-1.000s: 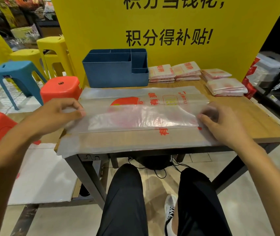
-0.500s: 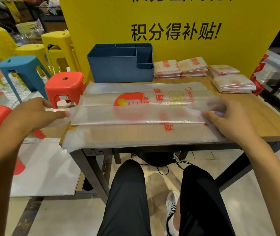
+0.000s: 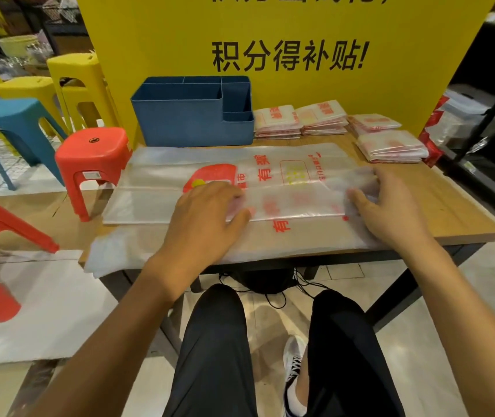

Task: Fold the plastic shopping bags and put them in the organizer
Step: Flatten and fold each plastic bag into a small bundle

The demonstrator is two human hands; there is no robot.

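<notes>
A clear plastic bag point(image 3: 156, 203) with red print lies flat across the wooden counter point(image 3: 451, 206), its near strip folded over. The left hand point(image 3: 204, 218) presses flat on the fold's middle, fingers extended; the right hand point(image 3: 390, 212) grips the bag's right end — fingers curled into the plastic. The blue organizer point(image 3: 192, 121) stands behind it, apart.

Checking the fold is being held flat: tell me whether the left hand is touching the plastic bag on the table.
Touching. The head view shows the left hand lying on the folded strip of the plastic bag, fingers spread flat on it.
</notes>
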